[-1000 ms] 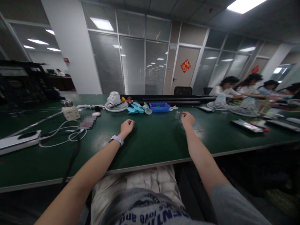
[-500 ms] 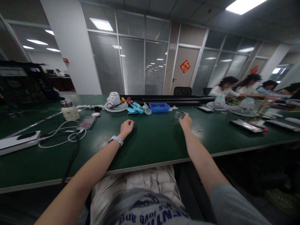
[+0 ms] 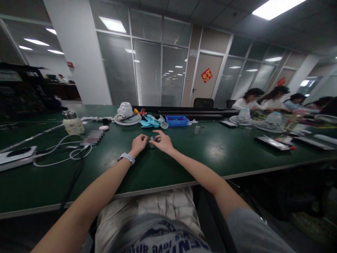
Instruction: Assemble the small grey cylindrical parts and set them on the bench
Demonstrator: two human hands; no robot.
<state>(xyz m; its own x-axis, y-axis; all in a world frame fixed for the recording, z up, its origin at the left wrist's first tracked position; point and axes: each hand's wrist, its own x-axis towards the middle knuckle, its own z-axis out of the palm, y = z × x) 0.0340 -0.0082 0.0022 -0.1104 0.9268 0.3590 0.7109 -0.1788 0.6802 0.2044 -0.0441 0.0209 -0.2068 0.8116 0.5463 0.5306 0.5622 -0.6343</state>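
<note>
Near the middle of the table, a small grey metal cylinder (image 3: 152, 145) stands between my two hands. My right hand (image 3: 165, 143) has its thumb and fingers around the cylinder's upper part, with the index finger stretched out above. Close by on the left, my left hand (image 3: 139, 143) is closed in a pinch; whatever its fingertips hold is too small to make out. A second metal cylinder (image 3: 197, 130) stands farther right, with a tiny part (image 3: 204, 126) lying beside it.
Behind the hands are a blue tray (image 3: 177, 121), light-blue fan blades (image 3: 150, 121) and a white fan housing (image 3: 126, 114). A bottle (image 3: 73, 123) and white cables (image 3: 56, 144) lie left. People sit at the far right, near more fan parts (image 3: 244, 117).
My right hand has left the right-hand cylinder and come leftward to the cylinder by my left hand. A tiny part now lies on the table there. My left hand stays pinched.
</note>
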